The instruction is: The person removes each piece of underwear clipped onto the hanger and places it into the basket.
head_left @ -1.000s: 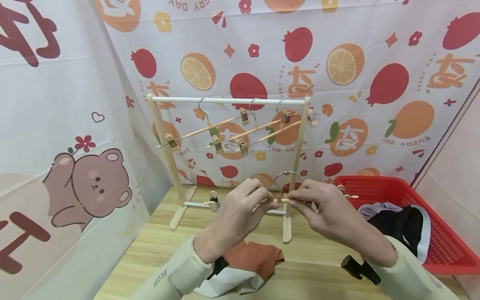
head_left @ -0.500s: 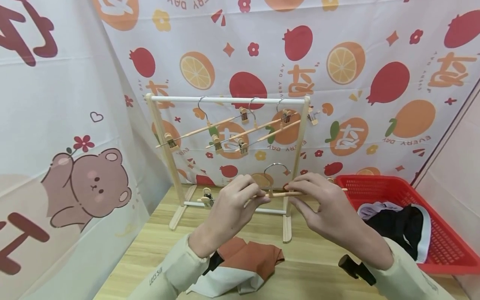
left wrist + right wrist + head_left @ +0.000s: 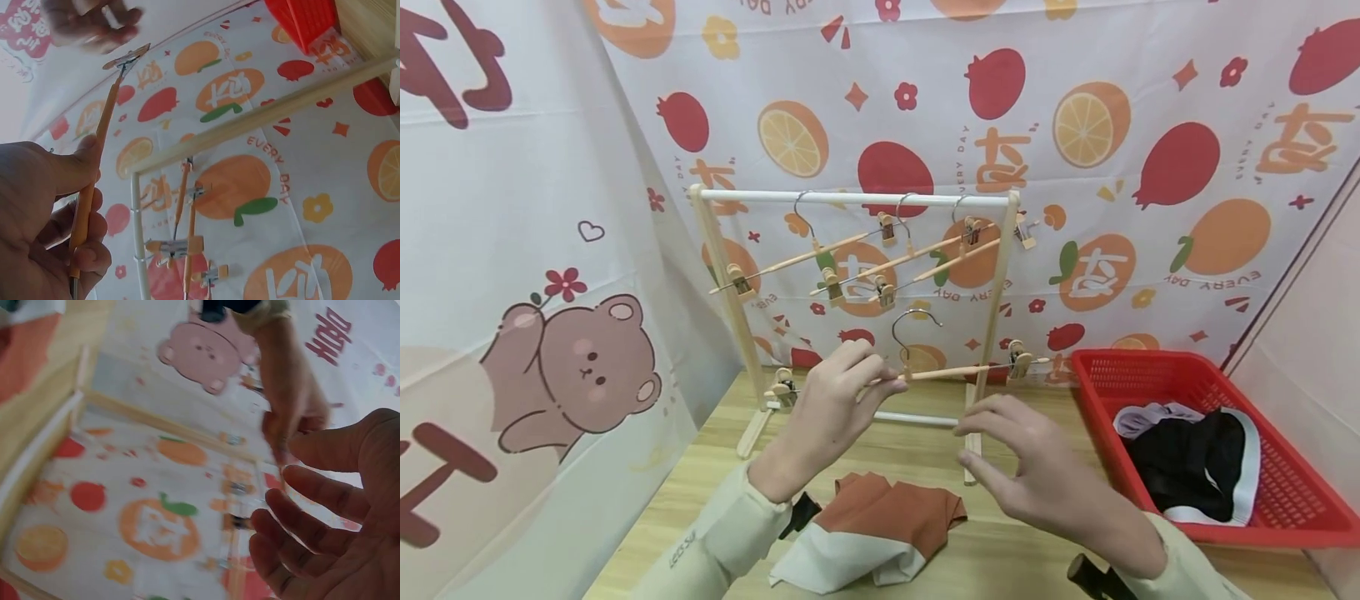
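Note:
My left hand [image 3: 842, 400] pinches the wooden bar of a clip hanger [image 3: 947, 372] near its middle, with the metal hook standing up beside the fingertips. One clip sticks out past each end of the bar. In the left wrist view, thumb and fingers wrap the hanger bar [image 3: 87, 206]. My right hand [image 3: 1037, 467] is below and right of the hanger, apart from it, fingers loosely bent with nothing between them. The right wrist view shows the right hand [image 3: 331, 519] with spread fingers. A rust-and-white cloth [image 3: 887, 525] lies crumpled on the table between the forearms.
A small wooden rack [image 3: 850, 199] with a white rail stands behind the hands, and several clip hangers [image 3: 880, 267] hang from it. At right sits a red basket [image 3: 1318, 492] holding black-and-white and lilac cloth. Printed curtains enclose the table [image 3: 700, 500].
The right hand has let go of the hanger bar and dropped a little lower. The left hand has carried the hanger left and slightly up.

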`<move>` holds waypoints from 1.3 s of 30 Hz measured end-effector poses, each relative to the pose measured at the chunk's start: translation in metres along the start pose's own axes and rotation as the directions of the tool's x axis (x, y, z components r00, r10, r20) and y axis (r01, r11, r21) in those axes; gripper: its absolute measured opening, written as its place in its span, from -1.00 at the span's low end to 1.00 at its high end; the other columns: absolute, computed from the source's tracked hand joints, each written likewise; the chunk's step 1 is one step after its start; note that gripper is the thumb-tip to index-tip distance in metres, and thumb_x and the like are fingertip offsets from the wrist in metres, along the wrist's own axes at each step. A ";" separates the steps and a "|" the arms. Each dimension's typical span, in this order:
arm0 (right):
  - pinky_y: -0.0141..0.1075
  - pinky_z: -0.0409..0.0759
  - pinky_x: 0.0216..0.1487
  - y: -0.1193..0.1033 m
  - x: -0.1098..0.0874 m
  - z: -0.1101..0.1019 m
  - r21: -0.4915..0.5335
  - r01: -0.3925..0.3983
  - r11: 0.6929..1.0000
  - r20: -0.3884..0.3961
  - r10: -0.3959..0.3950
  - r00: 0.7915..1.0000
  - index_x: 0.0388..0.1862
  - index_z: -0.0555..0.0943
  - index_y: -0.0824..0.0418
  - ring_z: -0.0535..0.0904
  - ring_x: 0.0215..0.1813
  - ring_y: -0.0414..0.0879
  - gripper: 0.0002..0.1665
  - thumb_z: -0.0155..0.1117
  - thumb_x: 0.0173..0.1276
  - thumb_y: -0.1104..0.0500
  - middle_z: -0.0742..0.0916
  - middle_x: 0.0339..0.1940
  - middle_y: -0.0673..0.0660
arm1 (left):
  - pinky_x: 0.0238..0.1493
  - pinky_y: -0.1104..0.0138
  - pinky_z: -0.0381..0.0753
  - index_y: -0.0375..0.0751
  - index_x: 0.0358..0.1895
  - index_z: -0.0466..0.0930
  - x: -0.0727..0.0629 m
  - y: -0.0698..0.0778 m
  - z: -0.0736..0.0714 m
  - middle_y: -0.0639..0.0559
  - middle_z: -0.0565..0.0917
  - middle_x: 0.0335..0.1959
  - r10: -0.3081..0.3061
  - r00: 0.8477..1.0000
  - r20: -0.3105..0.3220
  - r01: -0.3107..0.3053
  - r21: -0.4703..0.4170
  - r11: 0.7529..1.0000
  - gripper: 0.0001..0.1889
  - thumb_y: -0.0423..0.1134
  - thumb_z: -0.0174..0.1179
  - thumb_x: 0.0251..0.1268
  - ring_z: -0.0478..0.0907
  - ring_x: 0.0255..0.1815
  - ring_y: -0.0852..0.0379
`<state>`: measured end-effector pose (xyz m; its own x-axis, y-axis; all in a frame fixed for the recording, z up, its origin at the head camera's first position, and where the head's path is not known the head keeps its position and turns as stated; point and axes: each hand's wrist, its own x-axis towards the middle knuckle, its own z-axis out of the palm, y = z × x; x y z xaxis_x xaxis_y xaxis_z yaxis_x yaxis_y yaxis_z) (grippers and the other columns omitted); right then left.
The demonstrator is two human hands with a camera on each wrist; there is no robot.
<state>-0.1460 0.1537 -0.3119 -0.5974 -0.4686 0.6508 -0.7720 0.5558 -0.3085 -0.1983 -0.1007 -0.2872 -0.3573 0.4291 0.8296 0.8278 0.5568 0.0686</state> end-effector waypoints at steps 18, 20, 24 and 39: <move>-0.09 0.60 0.19 0.033 -0.019 0.120 0.060 -0.234 0.970 0.548 0.164 0.820 0.28 0.56 0.13 0.53 0.26 0.01 -0.38 0.43 0.35 -0.11 0.63 0.23 0.10 | -0.39 0.50 0.41 -0.12 -0.38 0.68 -0.007 -0.008 -0.004 0.14 0.56 -0.44 -0.034 0.999 -0.004 0.034 0.037 0.999 -0.88 -0.29 0.48 0.16 0.44 -0.39 0.26; -0.03 0.57 0.21 0.035 -0.019 0.133 0.023 -0.259 0.966 0.590 0.196 0.783 0.35 0.52 0.12 0.48 0.29 0.04 -0.28 0.46 0.30 -0.16 0.60 0.27 0.12 | -0.39 0.50 0.42 -0.12 -0.37 0.68 -0.007 -0.008 -0.004 0.14 0.56 -0.43 -0.037 0.999 -0.001 0.037 0.031 0.999 -0.88 -0.29 0.47 0.17 0.45 -0.38 0.26; 0.13 0.46 0.27 0.036 -0.020 0.154 -0.044 -0.299 0.953 0.653 0.254 0.713 0.49 0.40 -0.01 0.41 0.37 0.10 -0.07 0.51 0.20 -0.25 0.53 0.37 0.14 | -0.37 0.48 0.46 -0.11 -0.37 0.69 -0.006 -0.007 -0.004 0.13 0.58 -0.42 -0.038 0.999 0.007 0.038 0.016 0.999 -0.90 -0.29 0.45 0.19 0.48 -0.36 0.25; -0.04 0.58 0.08 0.040 -0.024 0.198 -0.091 -0.275 0.957 0.756 0.246 0.606 0.56 0.21 -0.42 0.34 0.40 0.05 0.11 0.61 0.08 -0.25 0.32 0.54 0.07 | -0.36 0.44 0.51 -0.10 -0.37 0.69 -0.011 -0.010 -0.010 0.11 0.61 -0.39 -0.056 0.998 0.018 0.055 0.037 0.998 -0.90 -0.27 0.46 0.19 0.52 -0.34 0.25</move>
<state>-0.2055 0.0512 -0.4769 -0.7163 -0.6668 -0.2057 -0.5551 0.7231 -0.4110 -0.1981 -0.1182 -0.2916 -0.4109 0.4101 0.8142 0.7902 0.6057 0.0937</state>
